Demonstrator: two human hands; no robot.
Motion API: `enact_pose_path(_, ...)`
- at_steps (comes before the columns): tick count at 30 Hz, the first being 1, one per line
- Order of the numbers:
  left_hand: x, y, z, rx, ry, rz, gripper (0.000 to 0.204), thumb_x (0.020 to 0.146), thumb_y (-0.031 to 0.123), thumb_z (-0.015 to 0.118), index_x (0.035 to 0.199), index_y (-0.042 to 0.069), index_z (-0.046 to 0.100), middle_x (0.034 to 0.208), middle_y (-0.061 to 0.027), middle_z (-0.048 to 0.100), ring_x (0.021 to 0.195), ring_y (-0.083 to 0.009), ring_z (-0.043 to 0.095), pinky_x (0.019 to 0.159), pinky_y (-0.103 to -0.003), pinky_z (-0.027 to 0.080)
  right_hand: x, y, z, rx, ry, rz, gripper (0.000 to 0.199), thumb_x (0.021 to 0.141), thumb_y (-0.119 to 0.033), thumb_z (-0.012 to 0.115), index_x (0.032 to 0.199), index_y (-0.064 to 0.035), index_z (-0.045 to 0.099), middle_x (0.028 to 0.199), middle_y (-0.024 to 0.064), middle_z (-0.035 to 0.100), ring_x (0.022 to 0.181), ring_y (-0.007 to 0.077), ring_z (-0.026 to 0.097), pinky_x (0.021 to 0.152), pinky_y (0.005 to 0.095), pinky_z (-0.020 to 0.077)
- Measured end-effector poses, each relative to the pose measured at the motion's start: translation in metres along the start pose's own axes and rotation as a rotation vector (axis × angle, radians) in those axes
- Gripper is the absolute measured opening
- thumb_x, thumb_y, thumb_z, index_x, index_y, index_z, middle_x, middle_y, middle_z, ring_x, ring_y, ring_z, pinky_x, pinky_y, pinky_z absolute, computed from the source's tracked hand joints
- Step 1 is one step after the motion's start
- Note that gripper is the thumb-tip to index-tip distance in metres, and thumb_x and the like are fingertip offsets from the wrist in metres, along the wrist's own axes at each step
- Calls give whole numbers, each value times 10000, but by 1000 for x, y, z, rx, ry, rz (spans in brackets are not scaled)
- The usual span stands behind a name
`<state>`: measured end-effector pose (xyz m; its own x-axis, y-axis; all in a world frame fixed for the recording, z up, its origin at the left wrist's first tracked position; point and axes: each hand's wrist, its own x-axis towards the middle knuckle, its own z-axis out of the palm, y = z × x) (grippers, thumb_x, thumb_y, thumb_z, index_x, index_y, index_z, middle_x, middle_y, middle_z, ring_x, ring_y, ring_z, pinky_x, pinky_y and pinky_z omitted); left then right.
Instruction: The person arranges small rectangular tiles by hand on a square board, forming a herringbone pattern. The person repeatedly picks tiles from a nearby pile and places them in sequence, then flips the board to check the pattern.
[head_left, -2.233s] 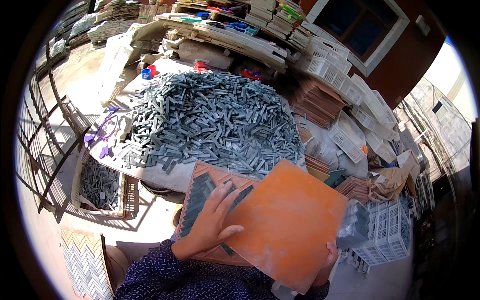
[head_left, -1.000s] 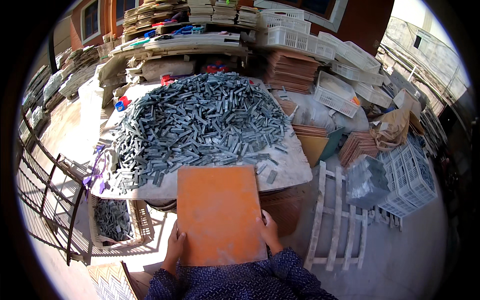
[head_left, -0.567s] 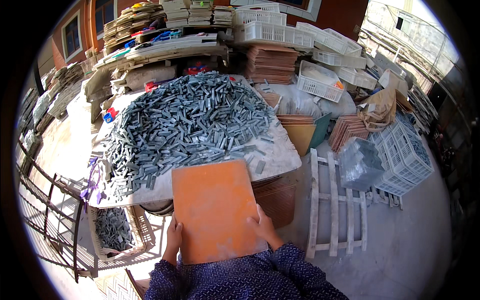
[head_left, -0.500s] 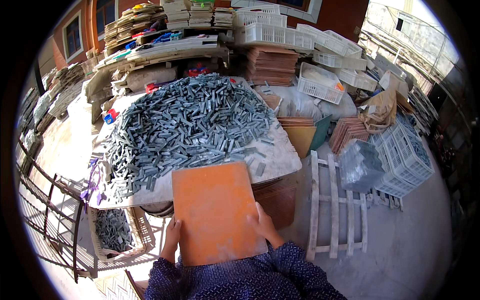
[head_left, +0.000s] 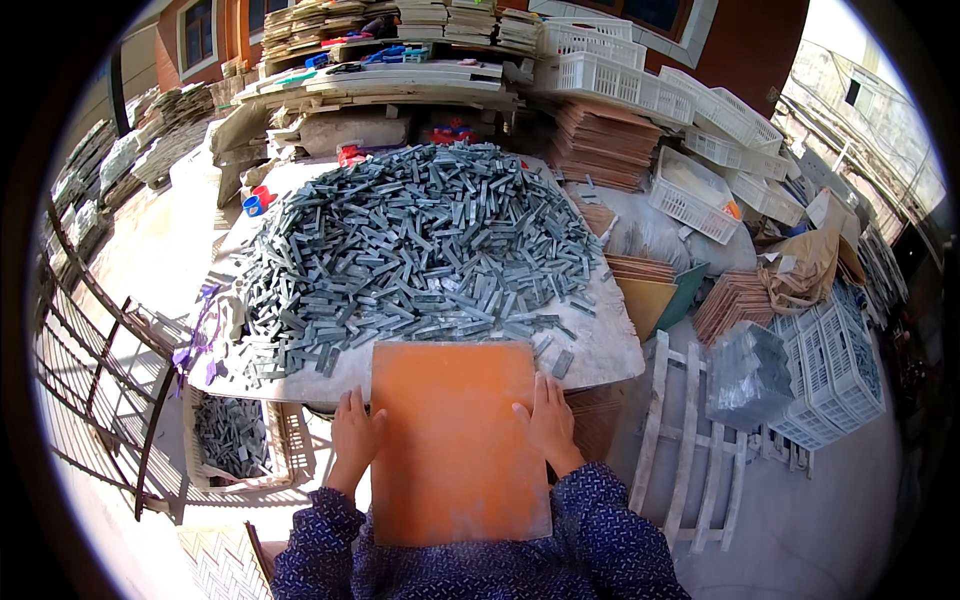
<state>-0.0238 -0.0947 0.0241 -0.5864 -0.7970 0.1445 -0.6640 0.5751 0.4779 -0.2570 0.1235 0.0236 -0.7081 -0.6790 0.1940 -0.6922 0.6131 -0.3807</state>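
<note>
A flat orange board [head_left: 455,440] leans with its top against the front of a dusty table [head_left: 606,350] and its lower end at my lap. My left hand [head_left: 357,437] lies along the board's left edge, fingers stretched upward and thumb touching its side. On the opposite edge, my right hand [head_left: 551,425] has its fingers straight and spread, the thumb over the board's face. Neither hand is wrapped round the board. Just beyond its top, a big heap of small grey bar-shaped pieces [head_left: 420,240] covers much of the table.
A crate [head_left: 282,462] of grey pieces stands below the table's left side, near a curved metal railing [head_left: 150,440]. On the right are a pale slatted rack [head_left: 685,440], a plastic-wrapped block [head_left: 750,380] and white crates [head_left: 840,350]. Stacked brown boards [head_left: 600,145] rise behind the table.
The board has been straightened and sits slightly right and lower in view. Both hands have slid up its sides, their fingers now stretched out. The view has shifted a little.
</note>
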Motion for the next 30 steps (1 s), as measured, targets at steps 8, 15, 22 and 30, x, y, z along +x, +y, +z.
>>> enact_pose_path(8,98,4,38,6,-149,236,473,866,235,545,1290,40,466,1349,-144,458,1262,-321,403,1035,-419,330,96,4,31,4,-36,-221,430,845,-242,574,1177,25,519,1251,178,514,1212,325,433,1014,434,335)
enact_pose_path(15,91,-2,54,46,-13,312,473,873,244,537,1293,39,463,1353,-137,455,1273,-315,394,1032,-445,326,80,18,49,-1,160,-289,420,863,-213,558,1205,26,514,1232,207,525,1186,363,459,1014,416,356)
enact_pose_path(22,20,10,17,-119,-67,-145,502,879,280,556,1271,-18,455,1230,-232,508,1111,-322,510,933,-386,411,9,1,37,202,244,4,518,868,-255,572,1262,55,442,1289,231,452,1142,373,483,962,413,392)
enact_pose_path(30,3,-18,23,-1448,-598,-503,506,894,281,582,1257,-48,454,1202,-143,561,1054,-237,579,900,-356,480,-20,35,41,1303,-262,591,424,956,-337,482,1092,53,581,1011,83,640,875,130,588,767,280,473)
